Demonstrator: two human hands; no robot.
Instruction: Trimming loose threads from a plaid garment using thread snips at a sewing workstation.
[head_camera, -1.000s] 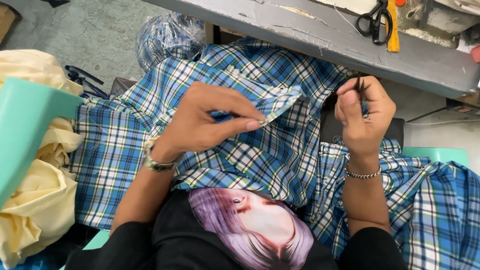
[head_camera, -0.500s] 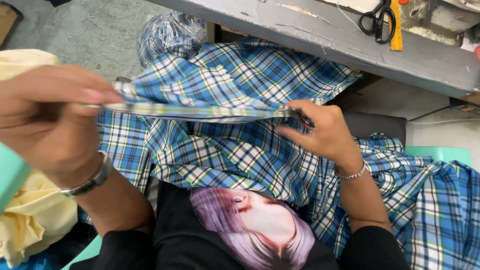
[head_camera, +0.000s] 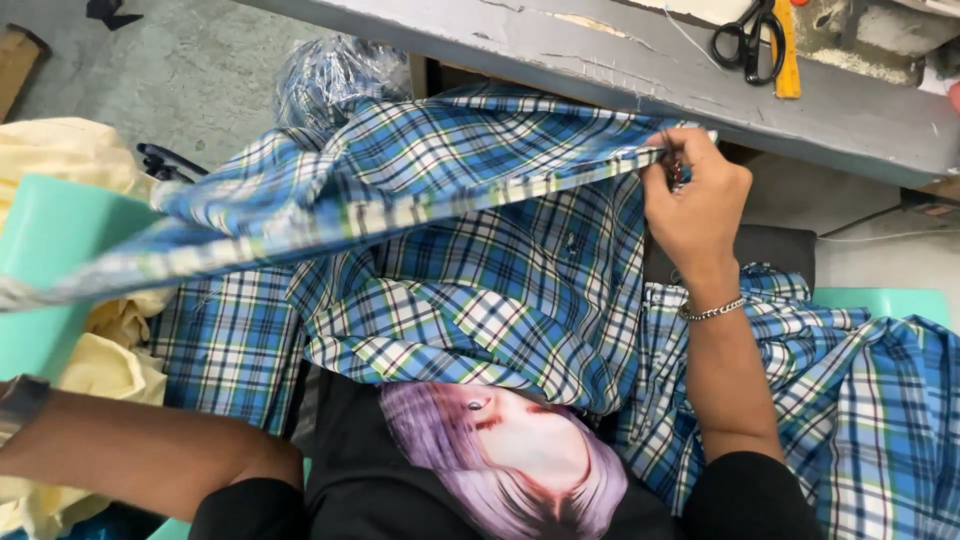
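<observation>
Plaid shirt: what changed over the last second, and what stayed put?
The left hand drew the plaid shirt edge out leftward and is now past the frame; only its forearm shows. The right hand still pinches the other end, now raised near the table, stretching the edge taut. Scissors and yellow cloth unmoved.

A crinkled clear plastic bag (head_camera: 335, 85) lies on the floor.

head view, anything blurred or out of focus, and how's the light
Head view: the shirt edge stretched toward the left frame edge is soft, being close to the lens; the right hand, scissors and bench are sharp; light is even and soft, no glare, with shade under the bench.
</observation>
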